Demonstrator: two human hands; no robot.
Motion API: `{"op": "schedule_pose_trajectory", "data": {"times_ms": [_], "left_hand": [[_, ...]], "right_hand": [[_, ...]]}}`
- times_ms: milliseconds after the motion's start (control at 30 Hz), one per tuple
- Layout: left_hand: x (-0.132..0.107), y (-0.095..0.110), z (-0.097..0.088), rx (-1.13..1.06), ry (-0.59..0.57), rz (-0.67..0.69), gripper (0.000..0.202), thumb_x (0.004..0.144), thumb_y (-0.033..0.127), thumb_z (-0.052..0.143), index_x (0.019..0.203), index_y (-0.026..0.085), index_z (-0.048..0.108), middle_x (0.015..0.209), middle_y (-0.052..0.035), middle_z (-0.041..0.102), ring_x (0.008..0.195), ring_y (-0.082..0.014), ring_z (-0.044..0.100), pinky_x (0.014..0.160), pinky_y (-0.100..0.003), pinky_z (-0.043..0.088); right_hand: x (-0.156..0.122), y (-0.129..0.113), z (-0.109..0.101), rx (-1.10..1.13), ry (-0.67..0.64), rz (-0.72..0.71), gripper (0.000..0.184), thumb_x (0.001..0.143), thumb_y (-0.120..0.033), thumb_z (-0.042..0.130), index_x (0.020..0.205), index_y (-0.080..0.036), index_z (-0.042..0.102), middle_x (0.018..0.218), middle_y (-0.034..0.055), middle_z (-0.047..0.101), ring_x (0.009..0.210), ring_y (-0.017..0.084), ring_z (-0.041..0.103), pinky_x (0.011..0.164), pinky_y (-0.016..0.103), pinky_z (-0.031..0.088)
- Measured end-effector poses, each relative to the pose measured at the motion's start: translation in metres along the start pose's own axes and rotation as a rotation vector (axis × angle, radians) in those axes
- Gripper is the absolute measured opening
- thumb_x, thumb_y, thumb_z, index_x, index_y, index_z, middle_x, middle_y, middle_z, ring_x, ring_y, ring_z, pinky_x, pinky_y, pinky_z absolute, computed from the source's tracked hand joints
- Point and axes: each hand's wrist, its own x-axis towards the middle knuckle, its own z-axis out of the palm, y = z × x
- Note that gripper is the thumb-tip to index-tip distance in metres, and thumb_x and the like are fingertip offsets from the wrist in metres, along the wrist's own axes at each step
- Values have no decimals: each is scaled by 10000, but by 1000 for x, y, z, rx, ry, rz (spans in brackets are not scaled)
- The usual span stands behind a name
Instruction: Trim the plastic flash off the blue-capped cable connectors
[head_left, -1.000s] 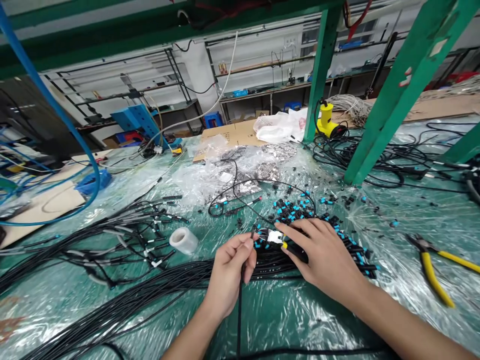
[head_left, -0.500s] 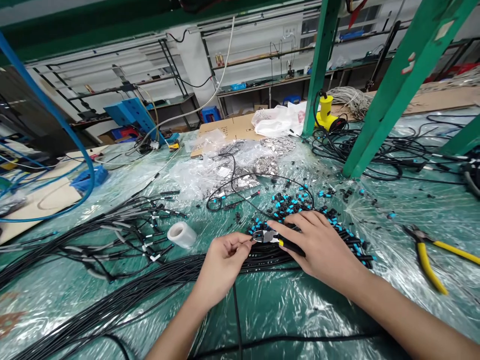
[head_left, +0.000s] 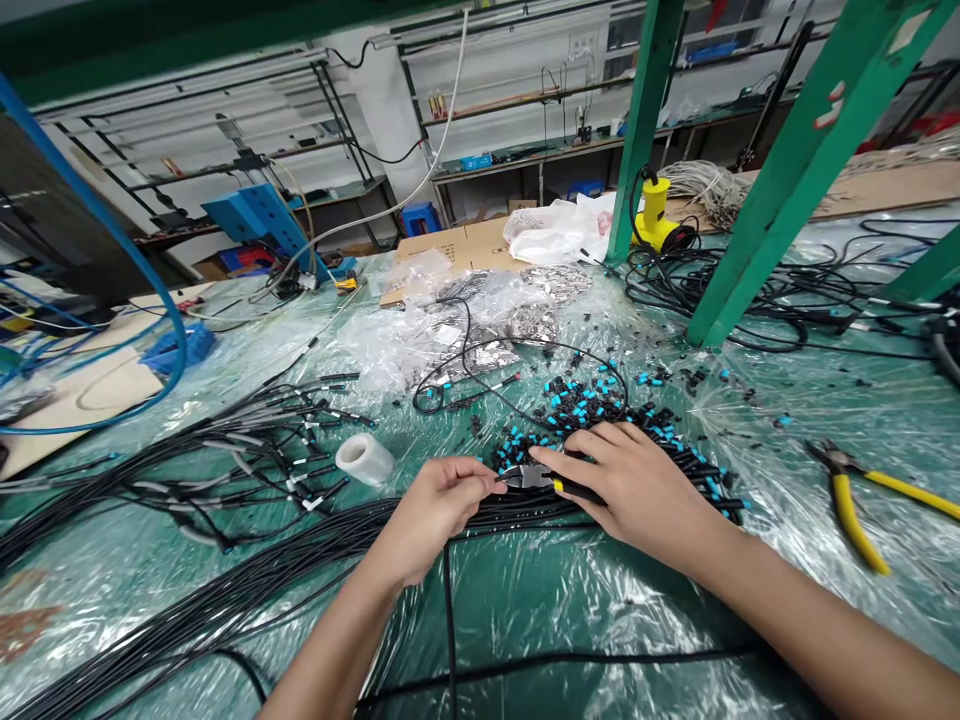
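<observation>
My left hand [head_left: 431, 515] pinches the end of a thin black cable [head_left: 448, 640] that runs down toward me. My right hand [head_left: 637, 490] is closed around small cutters [head_left: 534, 477] with a yellow-and-black handle, whose jaws meet the cable end at my left fingertips. Both hands rest over a thick bundle of black cables [head_left: 300, 570]. Behind them lies a pile of black connectors with blue caps [head_left: 592, 405].
Yellow-handled pliers [head_left: 851, 495] lie at the right. A tape roll [head_left: 364, 459] sits left of my hands, beside more black cables with white tags [head_left: 247, 460]. Clear bags [head_left: 450, 325], cardboard [head_left: 465, 250] and green frame posts [head_left: 780, 190] stand behind. Plastic sheet covers the green table.
Both hands have drifted slightly left and away from me, and the cutter jaws have closed in on the cable end held by my left fingers.
</observation>
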Motion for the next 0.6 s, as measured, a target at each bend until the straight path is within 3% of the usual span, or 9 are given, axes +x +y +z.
{"op": "schedule_pose_trajectory", "data": {"times_ms": [200, 367, 600], "left_hand": [[1, -3, -2, -118, 2, 38, 255, 787, 355, 609, 839, 110, 656, 480, 91, 299, 418, -15, 179, 418, -184, 107], [1, -2, 0, -241, 5, 75, 257, 788, 341, 649, 873, 99, 662, 482, 96, 285, 424, -9, 183, 419, -174, 135], [-1, 0, 2, -335, -17, 142, 246, 806, 330, 654, 874, 93, 661, 493, 93, 278, 443, -7, 187, 432, -171, 142]], "right_hand": [[-2, -5, 2, 108, -15, 84, 427, 944, -361, 498, 1371, -366, 474, 1006, 32, 629, 875, 193, 558, 772, 340, 447], [-2, -11, -1, 445, -63, 215, 474, 900, -411, 576, 1366, -386, 489, 1015, 8, 663, 887, 178, 615, 726, 297, 481], [1, -14, -6, 968, -102, 265, 403, 863, -411, 614, 1259, -337, 613, 932, 5, 689, 903, 214, 619, 859, 381, 496]]}}
